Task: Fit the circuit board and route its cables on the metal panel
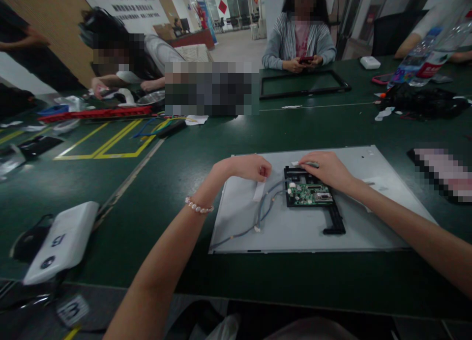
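Note:
A flat grey-white panel [236, 217], like the back of a display, lies on the green table in front of me. On it sits a black plastic bracket [337, 219] that carries a green circuit board [309, 195]. Blue-grey cables [267, 195] run from the board to the panel's lower left. My left hand [254, 168], fingers pinched, has a white strip [259, 191] hanging from it, its lower end near the cables. At the bracket's top edge, my right hand [324, 168] is closed around a small greyish-green item [312, 164], mostly hidden by the fingers.
A white device [62, 241] stands at the left edge. To the right lies a blurred-out phone-like slab [442, 175]. Across the table are a black frame [306, 93], plastic bottles [416, 57], a black bundle [420, 101] and a red strip [99, 112]. Other people sit opposite.

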Action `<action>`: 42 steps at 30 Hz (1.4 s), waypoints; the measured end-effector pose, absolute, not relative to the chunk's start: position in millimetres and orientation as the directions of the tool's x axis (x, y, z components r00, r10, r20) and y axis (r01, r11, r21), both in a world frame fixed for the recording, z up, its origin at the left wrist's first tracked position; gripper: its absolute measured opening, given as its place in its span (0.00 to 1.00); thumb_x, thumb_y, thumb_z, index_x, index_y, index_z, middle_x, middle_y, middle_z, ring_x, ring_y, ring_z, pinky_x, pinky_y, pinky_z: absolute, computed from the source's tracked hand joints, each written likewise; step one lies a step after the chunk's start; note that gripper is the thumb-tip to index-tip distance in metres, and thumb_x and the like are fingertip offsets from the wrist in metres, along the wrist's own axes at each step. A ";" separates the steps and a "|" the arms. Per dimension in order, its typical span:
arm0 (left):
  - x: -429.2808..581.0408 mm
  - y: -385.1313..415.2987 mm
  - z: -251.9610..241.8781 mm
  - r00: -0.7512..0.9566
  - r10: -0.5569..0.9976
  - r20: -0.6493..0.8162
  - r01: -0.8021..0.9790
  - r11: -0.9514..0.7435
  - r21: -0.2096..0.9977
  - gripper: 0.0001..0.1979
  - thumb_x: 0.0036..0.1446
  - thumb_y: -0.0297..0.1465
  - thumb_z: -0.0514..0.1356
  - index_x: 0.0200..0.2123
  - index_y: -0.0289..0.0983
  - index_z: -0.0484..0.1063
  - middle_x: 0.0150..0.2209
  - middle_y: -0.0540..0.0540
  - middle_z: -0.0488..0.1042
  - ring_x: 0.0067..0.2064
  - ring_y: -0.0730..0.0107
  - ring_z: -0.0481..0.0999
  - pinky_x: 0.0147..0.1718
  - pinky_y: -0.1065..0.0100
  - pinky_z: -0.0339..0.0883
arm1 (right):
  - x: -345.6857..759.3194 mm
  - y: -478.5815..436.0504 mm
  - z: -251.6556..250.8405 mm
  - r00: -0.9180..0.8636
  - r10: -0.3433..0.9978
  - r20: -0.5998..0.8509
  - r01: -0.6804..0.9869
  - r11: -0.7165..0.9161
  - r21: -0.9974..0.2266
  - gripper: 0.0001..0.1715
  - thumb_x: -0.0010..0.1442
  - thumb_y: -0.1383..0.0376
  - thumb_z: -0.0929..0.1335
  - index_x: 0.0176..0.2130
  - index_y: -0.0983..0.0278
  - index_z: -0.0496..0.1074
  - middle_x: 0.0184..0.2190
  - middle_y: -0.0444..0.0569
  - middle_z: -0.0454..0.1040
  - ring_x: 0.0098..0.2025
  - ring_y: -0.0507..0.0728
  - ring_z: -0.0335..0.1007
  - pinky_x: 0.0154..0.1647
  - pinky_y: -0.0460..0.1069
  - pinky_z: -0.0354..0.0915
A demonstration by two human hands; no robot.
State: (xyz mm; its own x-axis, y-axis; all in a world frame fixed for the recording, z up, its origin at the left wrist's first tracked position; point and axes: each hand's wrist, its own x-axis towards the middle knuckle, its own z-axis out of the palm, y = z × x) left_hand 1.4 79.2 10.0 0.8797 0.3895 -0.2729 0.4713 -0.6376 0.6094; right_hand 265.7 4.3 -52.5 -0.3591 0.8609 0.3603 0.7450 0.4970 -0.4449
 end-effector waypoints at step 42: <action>-11.6 54.3 77.9 0.734 0.452 -0.506 0.644 -0.228 0.731 0.08 0.49 0.32 0.64 0.33 0.34 0.76 0.31 0.48 0.78 0.32 0.70 0.79 0.35 0.71 0.71 | 244.9 -32.6 -1.0 -0.546 0.786 0.290 0.638 0.615 -0.464 0.18 0.65 0.65 0.63 0.51 0.61 0.75 0.49 0.50 0.78 0.50 0.58 0.74 0.54 0.55 0.67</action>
